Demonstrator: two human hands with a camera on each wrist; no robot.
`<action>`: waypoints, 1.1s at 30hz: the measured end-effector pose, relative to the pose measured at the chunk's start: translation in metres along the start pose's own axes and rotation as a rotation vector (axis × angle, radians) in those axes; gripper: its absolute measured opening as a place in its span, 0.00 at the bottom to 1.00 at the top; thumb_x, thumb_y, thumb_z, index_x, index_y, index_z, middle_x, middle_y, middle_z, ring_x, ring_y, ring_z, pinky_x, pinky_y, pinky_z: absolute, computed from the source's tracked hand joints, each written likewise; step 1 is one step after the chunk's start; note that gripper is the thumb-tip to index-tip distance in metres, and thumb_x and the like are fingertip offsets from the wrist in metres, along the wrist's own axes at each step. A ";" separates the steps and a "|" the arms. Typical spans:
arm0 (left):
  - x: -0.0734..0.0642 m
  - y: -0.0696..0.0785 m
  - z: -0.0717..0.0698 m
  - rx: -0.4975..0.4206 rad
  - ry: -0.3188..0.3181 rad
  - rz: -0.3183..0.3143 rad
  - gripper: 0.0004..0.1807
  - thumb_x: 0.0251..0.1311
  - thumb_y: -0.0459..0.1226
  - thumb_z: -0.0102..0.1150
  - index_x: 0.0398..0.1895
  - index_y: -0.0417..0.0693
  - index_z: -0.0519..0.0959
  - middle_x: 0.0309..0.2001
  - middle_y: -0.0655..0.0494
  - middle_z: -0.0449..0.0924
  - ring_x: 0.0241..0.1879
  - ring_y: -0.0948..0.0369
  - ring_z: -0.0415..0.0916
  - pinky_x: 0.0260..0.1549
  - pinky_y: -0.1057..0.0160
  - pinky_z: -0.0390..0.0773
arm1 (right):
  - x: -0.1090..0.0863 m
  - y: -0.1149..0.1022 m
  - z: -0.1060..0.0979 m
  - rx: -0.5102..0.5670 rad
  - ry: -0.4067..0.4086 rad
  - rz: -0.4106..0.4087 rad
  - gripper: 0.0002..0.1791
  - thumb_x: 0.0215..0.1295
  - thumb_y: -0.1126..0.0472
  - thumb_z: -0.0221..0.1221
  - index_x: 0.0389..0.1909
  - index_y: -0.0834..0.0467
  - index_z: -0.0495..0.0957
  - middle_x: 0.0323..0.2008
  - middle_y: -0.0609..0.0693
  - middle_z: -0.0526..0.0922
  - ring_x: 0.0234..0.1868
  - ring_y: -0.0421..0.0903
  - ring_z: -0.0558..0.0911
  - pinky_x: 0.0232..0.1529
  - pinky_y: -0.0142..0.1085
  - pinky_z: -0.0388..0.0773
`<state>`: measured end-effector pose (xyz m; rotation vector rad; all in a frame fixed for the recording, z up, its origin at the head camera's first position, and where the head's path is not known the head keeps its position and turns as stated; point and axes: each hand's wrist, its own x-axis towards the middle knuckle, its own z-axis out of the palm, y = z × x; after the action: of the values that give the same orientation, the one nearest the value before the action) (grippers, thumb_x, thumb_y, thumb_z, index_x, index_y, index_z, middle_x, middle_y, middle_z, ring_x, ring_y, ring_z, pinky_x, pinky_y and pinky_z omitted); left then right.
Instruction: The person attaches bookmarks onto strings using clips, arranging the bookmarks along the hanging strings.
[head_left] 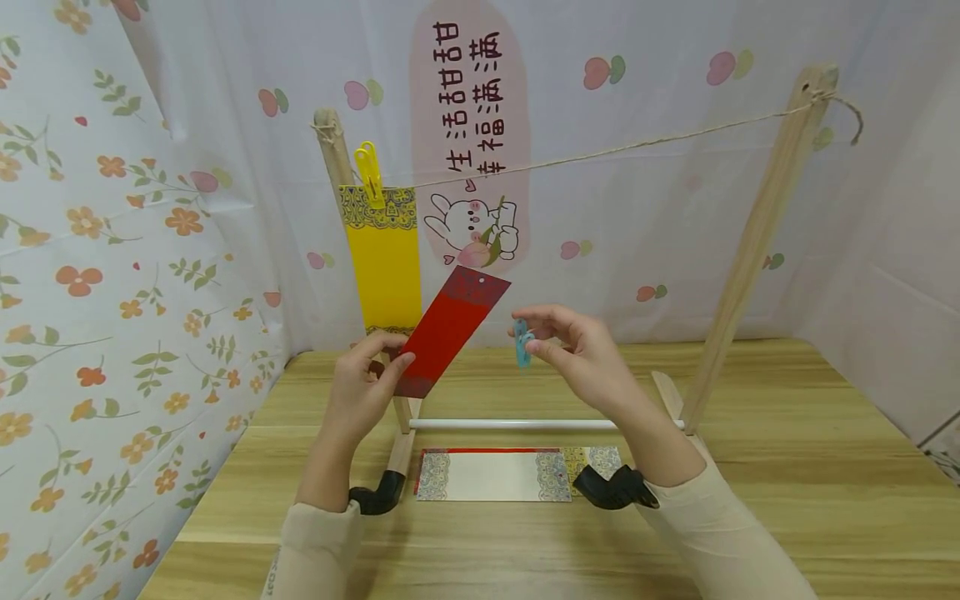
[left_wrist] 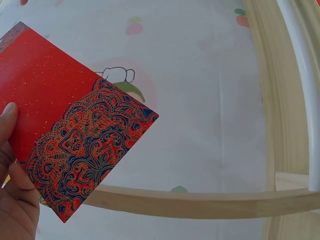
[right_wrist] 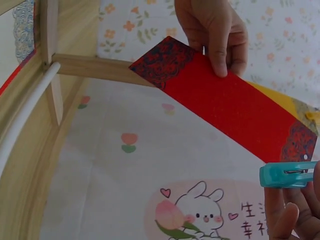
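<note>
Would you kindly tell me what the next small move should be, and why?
I'd probably raise the red card to the string, beside the yellow card that a yellow clothespin holds: the left grip has the red one below the string, and the right grip pinches a blue clothespin.

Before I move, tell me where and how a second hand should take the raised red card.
Probably best pinched front to back at its upper end, coming from the right: the red card is thin and flat, tilted with that end up and free, while the left hand pinches its long edge nearer the lower end.
</note>
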<state>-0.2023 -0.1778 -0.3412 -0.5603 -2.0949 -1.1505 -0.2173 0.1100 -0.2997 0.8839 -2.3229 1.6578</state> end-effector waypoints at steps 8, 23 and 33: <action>0.007 0.006 0.000 -0.048 0.082 -0.072 0.07 0.59 0.26 0.65 0.40 0.33 0.81 0.38 0.40 0.84 0.34 0.72 0.73 0.29 0.75 0.74 | 0.011 -0.018 0.005 0.048 0.032 -0.019 0.18 0.69 0.68 0.59 0.59 0.60 0.78 0.48 0.58 0.85 0.44 0.40 0.81 0.42 0.30 0.77; 0.018 0.009 0.006 -0.082 0.205 -0.093 0.08 0.59 0.27 0.65 0.39 0.30 0.81 0.33 0.38 0.82 0.33 0.75 0.73 0.30 0.77 0.74 | 0.042 -0.053 0.015 0.145 0.080 -0.133 0.18 0.69 0.71 0.57 0.58 0.59 0.78 0.52 0.56 0.84 0.50 0.42 0.79 0.38 0.30 0.74; 0.023 0.011 0.015 -0.105 0.241 -0.090 0.08 0.59 0.27 0.65 0.40 0.29 0.81 0.34 0.36 0.82 0.34 0.76 0.73 0.32 0.78 0.76 | 0.061 -0.072 0.019 0.183 0.114 -0.229 0.15 0.68 0.73 0.56 0.55 0.65 0.77 0.47 0.60 0.84 0.46 0.43 0.81 0.47 0.31 0.79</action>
<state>-0.2160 -0.1587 -0.3242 -0.3581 -1.8776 -1.3162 -0.2241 0.0543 -0.2212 1.0171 -1.9390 1.7895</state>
